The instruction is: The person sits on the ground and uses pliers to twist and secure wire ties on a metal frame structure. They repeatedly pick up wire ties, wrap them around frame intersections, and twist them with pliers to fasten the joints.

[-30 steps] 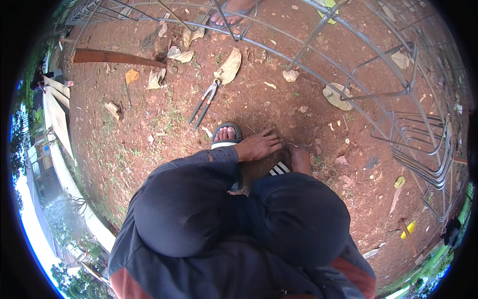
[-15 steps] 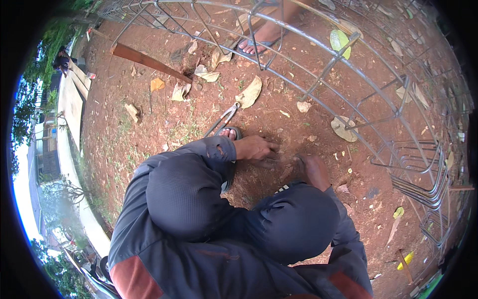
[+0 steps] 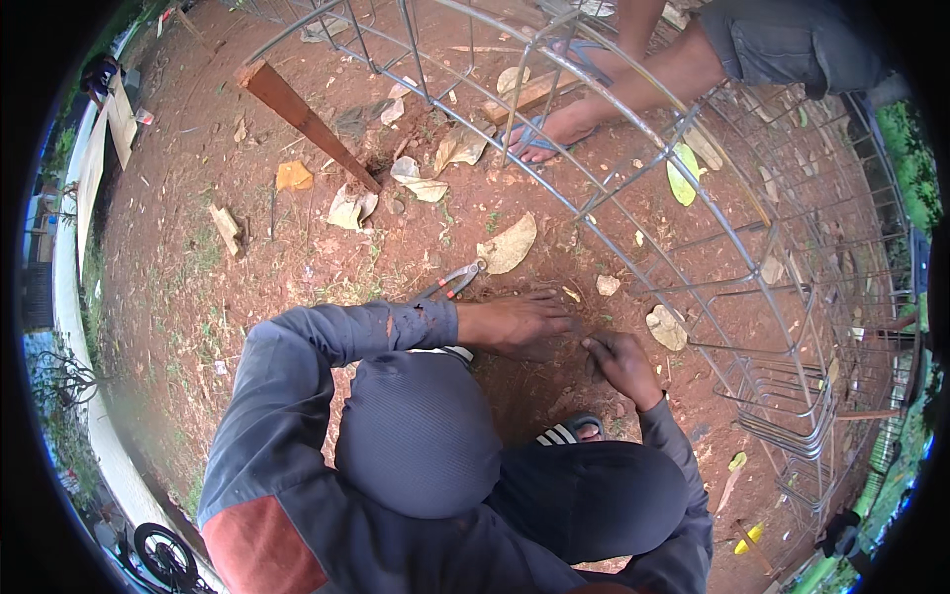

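Observation:
Low over the reddish soil (image 3: 534,381), my left hand (image 3: 520,327) reaches in palm down, its fingers stretched out. Just to its right, my right hand (image 3: 625,368) is closed, thumb and fingers drawn together near the left fingertips. What it holds, if anything, is hidden or too small to make out. A pair of pincers (image 3: 455,280) with reddish handle parts lies on the ground beyond my left wrist, its head beside a large dry leaf (image 3: 508,245). My knees are bent below both hands, and a striped slide sandal (image 3: 562,433) shows under the right hand.
A curved steel rebar cage (image 3: 643,223) spans the far and right side, with bent stirrups (image 3: 787,416) stacked within it. Behind its bars another person's foot (image 3: 554,134) stands in a flip-flop. A wooden stake (image 3: 307,124) leans out of the soil at the far left.
My hands have shifted slightly, the left now flatter with its fingers extended. The view has tilted, bringing more of the other person's legs into sight beyond the cage.

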Motion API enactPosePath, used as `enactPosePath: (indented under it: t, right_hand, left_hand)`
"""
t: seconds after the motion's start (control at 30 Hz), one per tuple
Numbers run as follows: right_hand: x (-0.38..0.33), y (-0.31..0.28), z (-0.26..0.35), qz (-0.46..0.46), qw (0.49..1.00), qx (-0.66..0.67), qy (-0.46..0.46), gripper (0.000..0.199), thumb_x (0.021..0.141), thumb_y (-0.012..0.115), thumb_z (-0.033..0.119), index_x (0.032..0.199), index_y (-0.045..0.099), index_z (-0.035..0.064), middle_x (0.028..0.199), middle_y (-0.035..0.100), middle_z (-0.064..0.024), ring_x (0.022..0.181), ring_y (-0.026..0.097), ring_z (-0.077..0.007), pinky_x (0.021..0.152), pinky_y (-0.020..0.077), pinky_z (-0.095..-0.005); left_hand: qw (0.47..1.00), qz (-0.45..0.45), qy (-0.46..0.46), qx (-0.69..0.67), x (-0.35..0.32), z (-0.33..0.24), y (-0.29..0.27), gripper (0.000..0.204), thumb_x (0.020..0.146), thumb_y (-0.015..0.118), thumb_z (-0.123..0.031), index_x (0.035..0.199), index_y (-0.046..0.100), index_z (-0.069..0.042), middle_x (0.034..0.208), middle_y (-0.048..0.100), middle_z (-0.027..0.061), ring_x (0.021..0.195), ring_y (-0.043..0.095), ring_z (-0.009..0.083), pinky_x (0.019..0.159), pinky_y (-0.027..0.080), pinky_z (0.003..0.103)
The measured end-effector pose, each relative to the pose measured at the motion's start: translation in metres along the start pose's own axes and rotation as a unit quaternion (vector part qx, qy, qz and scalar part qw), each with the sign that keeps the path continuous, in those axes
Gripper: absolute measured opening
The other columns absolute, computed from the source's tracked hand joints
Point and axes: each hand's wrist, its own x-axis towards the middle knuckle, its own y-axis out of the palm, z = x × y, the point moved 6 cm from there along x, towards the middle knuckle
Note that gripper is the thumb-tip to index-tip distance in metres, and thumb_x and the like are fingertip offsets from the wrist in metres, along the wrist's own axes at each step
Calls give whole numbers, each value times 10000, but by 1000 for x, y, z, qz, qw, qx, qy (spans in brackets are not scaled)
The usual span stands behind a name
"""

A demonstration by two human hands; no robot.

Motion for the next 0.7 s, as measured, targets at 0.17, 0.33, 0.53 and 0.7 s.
enactPosePath:
  t: [0.17, 0.33, 0.53, 0.7]
  right_hand:
    - [32, -11, 51, 110, 974, 101, 170, 247, 1053, 586, 175, 932, 675, -21, 676, 690, -108, 625, 695, -196, 623, 536, -337]
    - [61, 3, 85, 169, 973, 25, 152, 210, 1041, 594, 174, 976, 684, -4, 716, 709, -116, 668, 713, -227, 665, 536, -351]
    - [101, 10, 138, 112, 980, -165, -28, 149, 1007, 618, 182, 1054, 689, 59, 750, 693, -141, 721, 688, -334, 678, 525, -427]
    - [136, 28, 142, 15, 963, -217, -157, 163, 965, 650, 191, 1096, 683, 100, 773, 653, -172, 733, 636, -399, 670, 514, -470]
  left_hand:
    - [978, -114, -106, -136, -39, 19, -20, 369, 1010, 591, -231, 1345, 593, -75, 1157, 685, 226, 1043, 660, 423, 879, 534, 513]
    - [938, 21, -163, -306, -78, 37, -22, 350, 1034, 545, -178, 1367, 604, -87, 1092, 694, 209, 996, 684, 358, 886, 534, 452]
    - [889, -113, -216, -387, -125, 55, -40, 359, 1049, 503, -131, 1378, 632, -67, 948, 705, 118, 849, 668, 188, 803, 537, 353]
    - [872, -171, -268, -371, -138, 63, -60, 332, 1060, 530, -147, 1356, 655, -63, 866, 707, 80, 761, 653, 128, 703, 531, 299]
